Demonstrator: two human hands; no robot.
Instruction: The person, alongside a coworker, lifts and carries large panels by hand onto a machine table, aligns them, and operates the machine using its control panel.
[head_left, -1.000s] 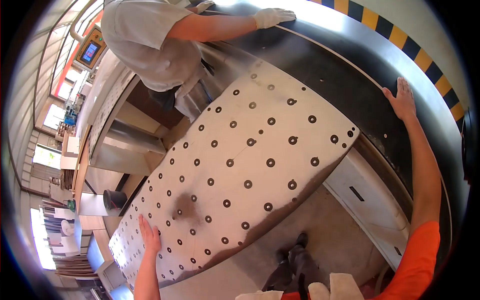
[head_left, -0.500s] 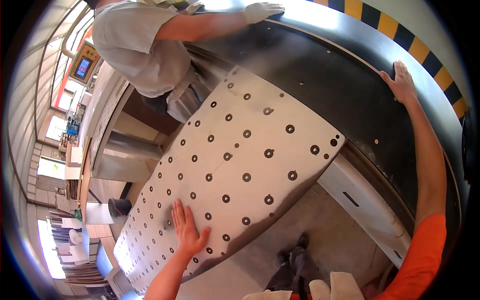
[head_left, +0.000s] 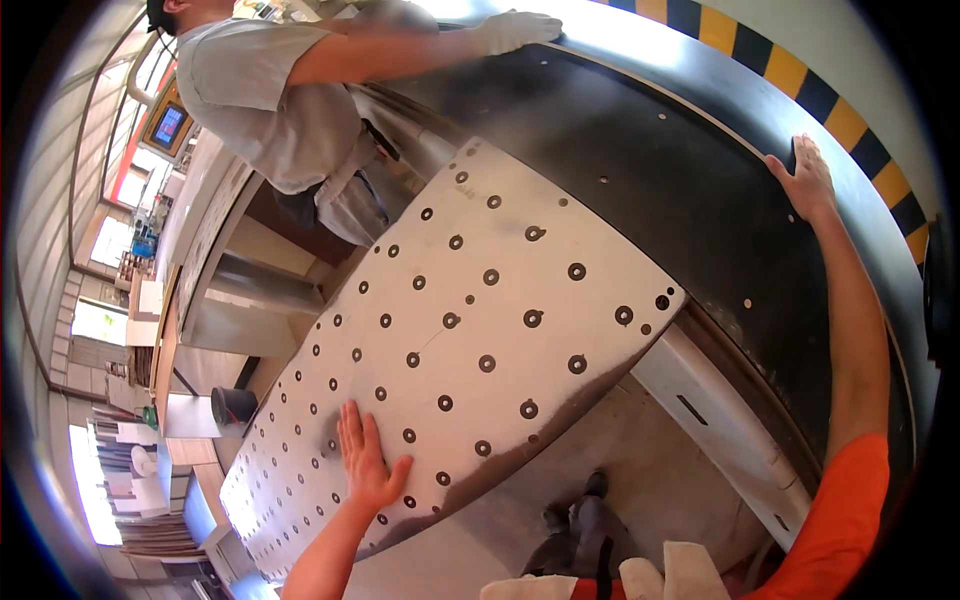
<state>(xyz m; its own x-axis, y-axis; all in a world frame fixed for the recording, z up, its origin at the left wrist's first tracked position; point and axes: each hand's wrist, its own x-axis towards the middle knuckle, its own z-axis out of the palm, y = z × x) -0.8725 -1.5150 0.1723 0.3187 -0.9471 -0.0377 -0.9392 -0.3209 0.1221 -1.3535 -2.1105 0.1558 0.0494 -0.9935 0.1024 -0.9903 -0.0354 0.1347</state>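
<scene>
My left hand (head_left: pixel 372 462) lies flat, fingers stretched, on a long pale table top (head_left: pixel 490 230) dotted with rows of dark ringed holes. Out to the right, my right hand (head_left: pixel 808 178) rests open on a large dark panel (head_left: pixel 640 210), near a thin pale strip (head_left: pixel 690 104) that runs along it. Neither hand grasps anything. Across from me, a co-worker in a grey shirt (head_left: pixel 250 70) reaches over the same dark surface with a gloved hand (head_left: pixel 520 32). The co-worker's other hand is blurred.
A yellow-and-black striped band (head_left: pixel 780 70) curves along the far edge. Below the dark panel runs a grey metal beam (head_left: pixel 710 410) with slots. At left stand a control box with a screen (head_left: pixel 168 125), a black bucket (head_left: pixel 234 408) and stacked sheets (head_left: pixel 160 537).
The view has shifted slightly. The co-worker's body has moved a little left and more of the head shows. Both my hands stay flat on their surfaces.
</scene>
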